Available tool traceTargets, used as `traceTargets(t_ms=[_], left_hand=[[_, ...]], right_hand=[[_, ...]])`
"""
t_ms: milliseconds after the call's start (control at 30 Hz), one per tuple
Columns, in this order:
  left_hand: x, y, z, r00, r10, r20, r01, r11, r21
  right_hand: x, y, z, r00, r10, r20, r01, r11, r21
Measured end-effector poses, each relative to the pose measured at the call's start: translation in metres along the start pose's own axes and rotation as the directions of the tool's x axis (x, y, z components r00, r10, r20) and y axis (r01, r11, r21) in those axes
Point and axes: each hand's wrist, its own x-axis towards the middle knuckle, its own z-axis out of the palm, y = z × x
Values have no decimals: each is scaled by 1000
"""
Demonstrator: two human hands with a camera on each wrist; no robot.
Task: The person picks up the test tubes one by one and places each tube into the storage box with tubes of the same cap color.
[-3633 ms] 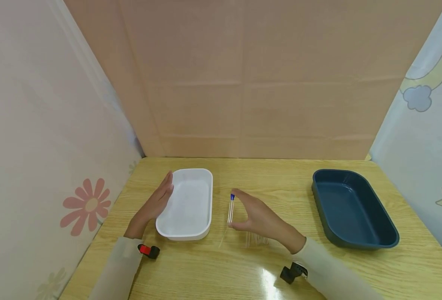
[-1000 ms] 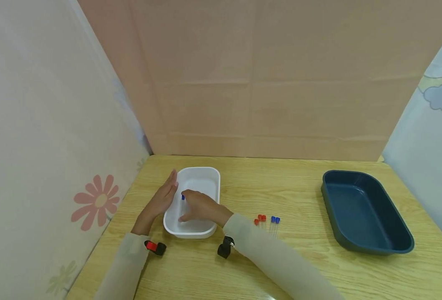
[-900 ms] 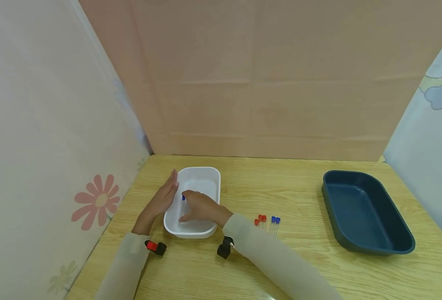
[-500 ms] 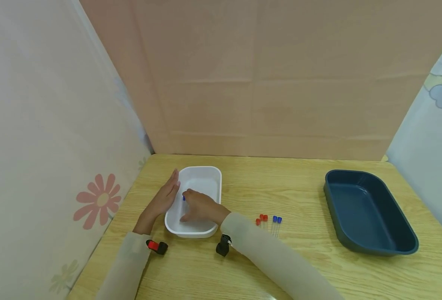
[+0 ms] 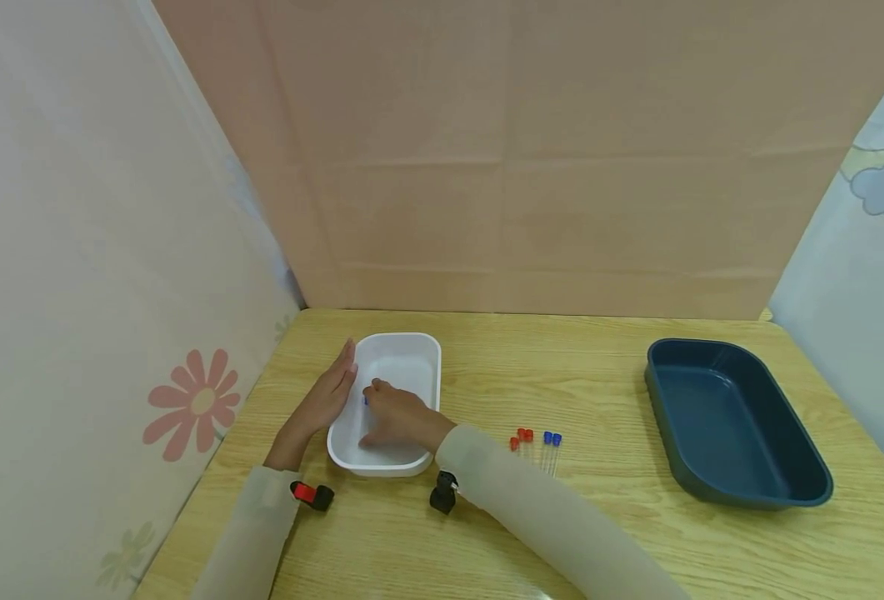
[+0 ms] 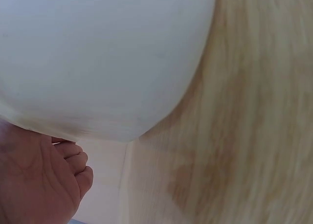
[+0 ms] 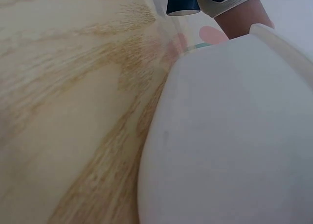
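My left hand (image 5: 329, 400) lies with straight fingers along the left side of the white tray (image 5: 432, 375); its palm and fingers show by the tray wall in the left wrist view. Inside that tray is my right hand (image 5: 400, 417), thumb toward me and forefinger farther off. Between them it pinches a blue-capped tube, whose blue cap (image 5: 367, 400) peeks out below the forefinger. The tube's clear body is too faint to make out. The right wrist view catches only the outer wall of the white tray (image 7: 225, 136), not the fingers.
On the table, by the right sleeve, lie three red-capped tubes (image 5: 521, 435) and two blue-capped tubes (image 5: 552, 438). A dark blue tray (image 5: 734, 417) stands at the right. Patterned cloth walls rise at both sides, and a brown sheet (image 5: 501, 208) hangs behind.
Since the oldest frame, my right hand has carried the blue-capped tube from the table left into the white tray. Over the last second it sinks slightly and less of the cap shows. My left hand stays put.
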Motion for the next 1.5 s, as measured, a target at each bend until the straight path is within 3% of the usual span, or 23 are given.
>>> traceTargets(t_ms=[1033, 1500], left_hand=[[-1, 2, -1, 1000, -1, 0, 1, 1000, -13], [-1, -1, 1, 1000, -12, -7, 12, 1000, -9]], right_hand=[[-9, 0, -15, 1000, -2, -19, 3, 999, 45], [-44, 4, -31, 992, -57, -113, 68, 993, 94]])
